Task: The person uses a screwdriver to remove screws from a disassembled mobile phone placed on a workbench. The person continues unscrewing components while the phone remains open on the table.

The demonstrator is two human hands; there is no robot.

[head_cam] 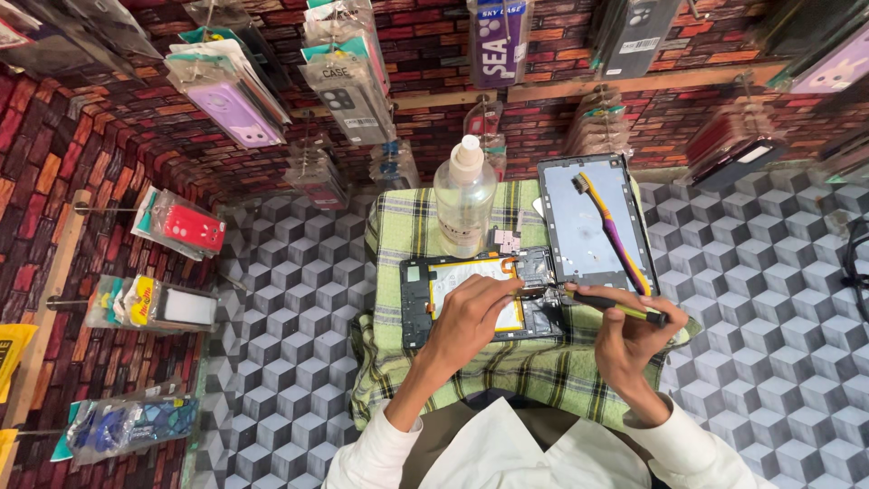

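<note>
Setting: a phone-repair stall, packaged cases (pixel 237 107) hanging on brick-pattern walls, cube-pattern floor.
Surface: a green plaid cloth (pixel 398 235).
Device: an opened tablet (pixel 480 294) lies mid-cloth, battery exposed.
Left hand (pixel 471 317): flat, fingers pressing the tablet, grasping nothing.
Right hand (pixel 629 330): closed around a screwdriver (pixel 615 308), tip at the tablet's right edge.
Nearby: detached screen panel (pixel 588 222) bearing a toothbrush (pixel 611 231); clear bottle (pixel 463 199).

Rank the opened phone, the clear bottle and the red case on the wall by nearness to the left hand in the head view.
From the left hand:
1. Opened phone, under the hand.
2. Clear bottle, just beyond it.
3. Red case, far left on the wall.
</note>
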